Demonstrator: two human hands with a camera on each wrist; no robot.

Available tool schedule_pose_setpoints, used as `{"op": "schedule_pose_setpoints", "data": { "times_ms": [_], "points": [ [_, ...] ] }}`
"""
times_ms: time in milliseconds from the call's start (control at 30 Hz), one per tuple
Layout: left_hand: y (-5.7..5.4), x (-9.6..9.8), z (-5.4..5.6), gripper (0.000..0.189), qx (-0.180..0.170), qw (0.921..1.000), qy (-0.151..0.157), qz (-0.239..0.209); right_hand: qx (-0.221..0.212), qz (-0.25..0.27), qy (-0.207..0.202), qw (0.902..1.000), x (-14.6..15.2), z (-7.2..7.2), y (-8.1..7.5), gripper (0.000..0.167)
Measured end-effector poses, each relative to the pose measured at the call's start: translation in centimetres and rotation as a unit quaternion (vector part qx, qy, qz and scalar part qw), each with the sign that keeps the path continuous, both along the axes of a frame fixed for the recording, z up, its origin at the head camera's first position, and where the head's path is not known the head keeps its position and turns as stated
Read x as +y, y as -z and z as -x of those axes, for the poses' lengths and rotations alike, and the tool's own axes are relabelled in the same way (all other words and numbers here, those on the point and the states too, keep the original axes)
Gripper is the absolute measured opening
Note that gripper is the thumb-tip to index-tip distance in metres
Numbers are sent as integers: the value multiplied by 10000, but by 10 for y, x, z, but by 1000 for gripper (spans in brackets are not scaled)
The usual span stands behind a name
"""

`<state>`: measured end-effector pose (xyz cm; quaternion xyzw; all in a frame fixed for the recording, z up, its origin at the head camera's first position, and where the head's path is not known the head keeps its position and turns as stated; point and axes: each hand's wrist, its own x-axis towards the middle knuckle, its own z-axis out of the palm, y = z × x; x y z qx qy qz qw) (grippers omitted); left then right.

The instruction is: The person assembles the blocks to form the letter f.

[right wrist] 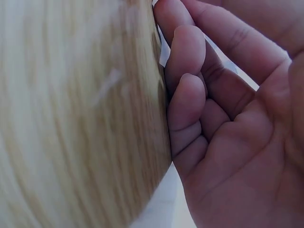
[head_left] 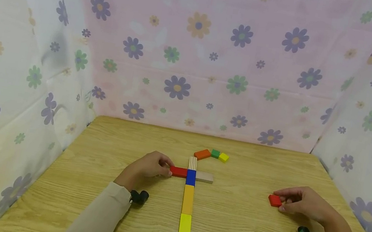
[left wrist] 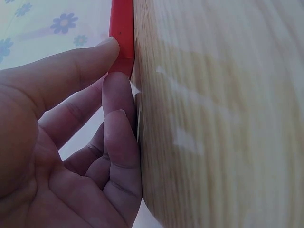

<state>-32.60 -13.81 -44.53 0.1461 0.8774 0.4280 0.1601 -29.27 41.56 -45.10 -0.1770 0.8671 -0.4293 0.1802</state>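
Blocks lie flat in a cross on the table. At the cross's left arm is a long red block (head_left: 178,172); my left hand (head_left: 149,166) pinches its outer end, with thumb and fingers also seen on the red block (left wrist: 122,31) in the left wrist view. A blue block (head_left: 191,177) forms the centre, with a pale wooden block (head_left: 204,177) to its right and a striped-grain wooden block (head_left: 193,163) above. Below it run an orange-yellow block (head_left: 188,199) and a yellow block (head_left: 185,227). Farther right, my right hand (head_left: 309,205) pinches a small red block (head_left: 274,200).
Behind the cross, an orange block (head_left: 202,154), a small green block (head_left: 215,153) and a small yellow block (head_left: 223,157) lie in a curved row. Flowered cloth (head_left: 212,67) surrounds the back and sides of the wooden table (head_left: 233,230).
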Motion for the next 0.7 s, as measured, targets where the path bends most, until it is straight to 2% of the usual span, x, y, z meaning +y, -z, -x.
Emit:
{"op": "schedule_pose_setpoints", "data": {
  "times_ms": [267,700],
  "points": [
    [2,0,1,27,15,10000,-27,-18,104,-119,197,9997,-2,-2,-1,48],
    [1,0,1,27,-32,10000,-11,-55,89,-1,143,9999,-3,-1,-1,45]
  ]
}}
